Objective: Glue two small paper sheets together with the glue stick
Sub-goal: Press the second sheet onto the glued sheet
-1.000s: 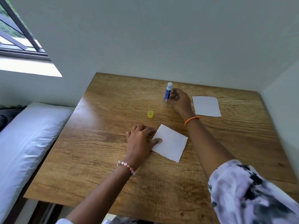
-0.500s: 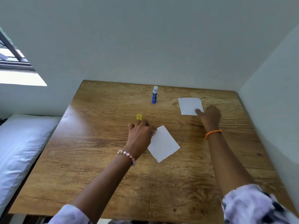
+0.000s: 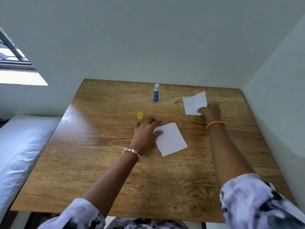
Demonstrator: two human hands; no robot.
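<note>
A white paper sheet (image 3: 171,139) lies flat on the wooden table (image 3: 99,162) near its middle. My left hand (image 3: 146,131) rests on that sheet's left edge with the thumb pressed on it. A second white sheet (image 3: 194,101) is at the far right, its far edge lifted off the table, with my right hand (image 3: 210,111) pinching its near right corner. The blue glue stick (image 3: 156,93) stands upright and uncapped at the back of the table, apart from both hands. Its yellow cap (image 3: 140,115) stands just beyond my left fingers.
White walls close in behind and to the right of the table. A bed with a white pillow (image 3: 19,146) runs along the table's left side. A window (image 3: 11,52) is at the upper left.
My right hand let go of the glue stick, left it standing, moved right to the far sheet and pinched its corner, lifting its far edge. My left hand stayed on the near sheet.
</note>
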